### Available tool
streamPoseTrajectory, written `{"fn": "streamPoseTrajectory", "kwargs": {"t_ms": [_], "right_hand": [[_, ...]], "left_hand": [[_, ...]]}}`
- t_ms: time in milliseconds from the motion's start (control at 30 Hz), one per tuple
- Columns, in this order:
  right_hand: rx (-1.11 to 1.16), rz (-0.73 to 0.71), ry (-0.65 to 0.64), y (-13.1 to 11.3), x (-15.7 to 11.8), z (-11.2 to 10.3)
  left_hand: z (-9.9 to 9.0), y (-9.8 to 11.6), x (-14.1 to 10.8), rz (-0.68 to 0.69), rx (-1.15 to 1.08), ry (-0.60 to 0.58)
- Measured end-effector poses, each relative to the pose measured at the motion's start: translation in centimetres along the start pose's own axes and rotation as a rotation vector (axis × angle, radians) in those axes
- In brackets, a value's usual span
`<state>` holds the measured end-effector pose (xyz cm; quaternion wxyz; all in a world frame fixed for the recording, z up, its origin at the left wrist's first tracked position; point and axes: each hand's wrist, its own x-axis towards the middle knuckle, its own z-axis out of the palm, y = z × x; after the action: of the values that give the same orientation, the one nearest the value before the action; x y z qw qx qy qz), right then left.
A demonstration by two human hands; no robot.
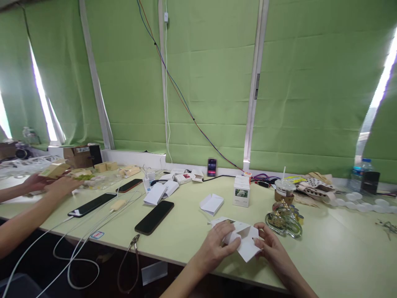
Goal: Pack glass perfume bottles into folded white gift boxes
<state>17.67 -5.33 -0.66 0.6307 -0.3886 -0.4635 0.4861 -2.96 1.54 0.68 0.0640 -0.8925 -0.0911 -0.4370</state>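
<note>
Left grip (221,242), right grip (269,243): holding white carton (247,245) | nearby box (241,193): print illegible

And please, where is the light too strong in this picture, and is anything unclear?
Head view: light burns white through gaps by the green blinds, far left and right; head view: the small upright screen looks pixelated, while the held white carton is fairly sharp.
</note>
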Motion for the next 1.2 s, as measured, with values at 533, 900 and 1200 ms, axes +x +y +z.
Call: {"fn": "streamPoseTrajectory", "kwargs": {"t_ms": [533,900,1200], "right_hand": [[0.036,0.057,-0.115,-0.4,-0.3,0.0],[-0.104,0.045,-0.190,-0.2,-0.2,-0.3],[-0.137,0.021,-0.179,0.0,-0.1,-0.1]], "left_hand": [[0.3,-0.4,-0.2,0.084,0.065,0.056],[0.8,0.3,0.0,-0.265,-0.301,-0.105],[0.9,0.6,0.3,-0.179,-0.344,-0.091]]}}
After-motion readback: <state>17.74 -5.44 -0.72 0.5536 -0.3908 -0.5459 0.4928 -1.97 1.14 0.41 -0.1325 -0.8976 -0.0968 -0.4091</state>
